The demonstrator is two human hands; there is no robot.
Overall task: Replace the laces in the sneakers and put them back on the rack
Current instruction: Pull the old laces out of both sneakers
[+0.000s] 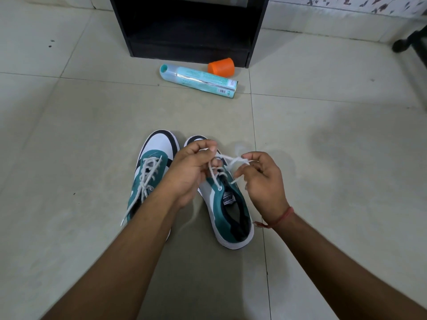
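Both hands work over the right sneaker (227,204): left hand (188,174) pinches its white lace (227,159), right hand (264,179) grips the other end. Left of that sneaker stands the laced left sneaker (151,172); beyond it, a spray can (198,80), orange cap (221,67) and black rack (189,28).

Can (198,78) + cap (221,67) blocking rack (189,26)
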